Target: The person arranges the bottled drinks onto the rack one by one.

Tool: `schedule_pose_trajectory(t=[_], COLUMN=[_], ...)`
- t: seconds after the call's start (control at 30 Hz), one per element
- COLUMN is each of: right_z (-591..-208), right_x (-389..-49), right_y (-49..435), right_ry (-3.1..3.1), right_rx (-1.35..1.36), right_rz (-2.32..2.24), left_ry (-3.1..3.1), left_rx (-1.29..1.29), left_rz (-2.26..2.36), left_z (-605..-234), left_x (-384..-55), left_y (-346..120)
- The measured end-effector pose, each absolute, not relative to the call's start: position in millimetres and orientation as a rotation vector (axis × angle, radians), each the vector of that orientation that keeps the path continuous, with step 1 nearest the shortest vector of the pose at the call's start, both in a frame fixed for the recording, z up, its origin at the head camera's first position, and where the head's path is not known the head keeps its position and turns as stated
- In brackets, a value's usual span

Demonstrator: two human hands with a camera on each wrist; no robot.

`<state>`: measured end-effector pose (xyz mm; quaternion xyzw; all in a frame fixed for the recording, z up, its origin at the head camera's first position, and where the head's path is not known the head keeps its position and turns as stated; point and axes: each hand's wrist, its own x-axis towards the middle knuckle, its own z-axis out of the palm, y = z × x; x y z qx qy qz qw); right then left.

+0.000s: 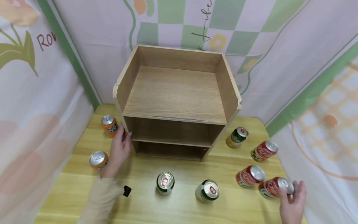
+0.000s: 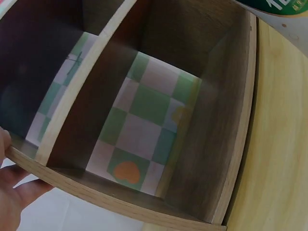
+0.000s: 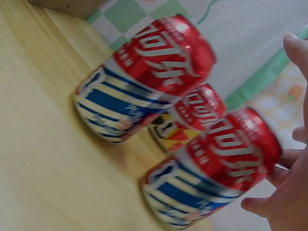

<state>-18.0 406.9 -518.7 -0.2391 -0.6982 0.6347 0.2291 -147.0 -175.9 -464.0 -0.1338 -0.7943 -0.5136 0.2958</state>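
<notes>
My left hand [image 1: 118, 152] grips the left side panel of a small wooden shelf [image 1: 174, 93], thumb at its front edge. In the left wrist view, its fingers [image 2: 31, 190] curl round the panel's edge. My right hand [image 1: 293, 202] is at the nearest red cola can [image 1: 271, 187], with fingers spread around its top. In the right wrist view, fingertips [image 3: 276, 175] lie right at that can's upper rim, and one digit stands well apart from it. A second red can [image 1: 250, 176] stands beside it, and a third red can [image 1: 264, 151] behind.
Two orange cans, a rear one [image 1: 109, 125] and a nearer one [image 1: 98, 160], stand left of the shelf. Green cans stand in front, one at centre [image 1: 165, 183] and another [image 1: 207, 190] further right; a third green can [image 1: 237, 137] is by the shelf's right side. A small black object [image 1: 127, 191] shows near my left sleeve.
</notes>
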Motion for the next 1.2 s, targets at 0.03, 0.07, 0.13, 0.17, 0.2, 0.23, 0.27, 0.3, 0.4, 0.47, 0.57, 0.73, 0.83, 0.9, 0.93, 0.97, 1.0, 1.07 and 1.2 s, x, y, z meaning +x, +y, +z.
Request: schedule_pose_trajectory(t=[0.03, 0.07, 0.13, 0.17, 0.2, 0.23, 0.27, 0.3, 0.4, 0.47, 0.57, 0.73, 0.83, 0.9, 0.93, 0.97, 1.0, 1.07, 1.2], right_z=[-522, -525, -529, -531, -533, -534, -535, -537, -542, -546, -552, -557, -557, -558, -558, -558, -559, -560, -559], right_x=[-18, -19, -19, -19, -19, -20, -20, -20, -21, -21, -22, -26, -28, -30, -31, -32, -32, -33, -33], right_y=[406, 405, 404, 404, 404, 403, 403, 404, 404, 405, 407, 407, 408, 408, 409, 409, 409, 409, 407], right_ry=[-1.886, -1.863, -1.836, -1.822, -1.810, -1.803, -1.798, -1.789, -1.785, -1.790, -1.801, -1.708, -1.681, -1.679, -1.681, -1.679, -1.674, -1.651, -1.595], right_rx=[-0.647, -0.635, -0.630, -0.625, -0.623, -0.627, -0.643, -0.658, -0.701, -0.739, -0.776, -0.739, -0.714, -0.710, -0.715, -0.716, -0.717, -0.713, -0.711], right_rz=[1.767, 1.775, 1.771, 1.771, 1.770, 1.770, 1.767, 1.770, 1.775, 1.783, 1.782, 1.809, 1.810, 1.797, 1.786, 1.773, 1.759, 1.738, 1.726], left_ry=[-2.121, -2.125, -2.129, -2.127, -2.120, -2.112, -2.105, -2.099, -2.092, -2.094, -2.097, -2.094, -2.089, -2.086, -2.086, -2.088, -2.090, -2.090, -2.092], left_rx=[-0.351, -0.344, -0.327, -0.319, -0.315, -0.312, -0.311, -0.309, -0.305, -0.299, -0.302, -0.310, -0.307, -0.308, -0.308, -0.309, -0.310, -0.309, -0.296], left_rz=[-1.346, -1.333, -1.308, -1.298, -1.295, -1.295, -1.296, -1.296, -1.300, -1.305, -1.322, -1.351, -1.336, -1.315, -1.307, -1.295, -1.285, -1.270, -1.256], left_z=[-465, -465, -467, -467, -468, -469, -469, -470, -471, -471, -470, -468, -468, -469, -469, -469, -470, -472, -475], left_x=[-148, -148, -148, -148, -148, -148, -148, -148, -149, -149, -149, -150, -149, -149, -149, -148, -148, -148, -148], left_y=[-175, -174, -172, -171, -171, -170, -169, -169, -168, -168, -168, -167, -166, -166, -166, -166, -167, -167, -166])
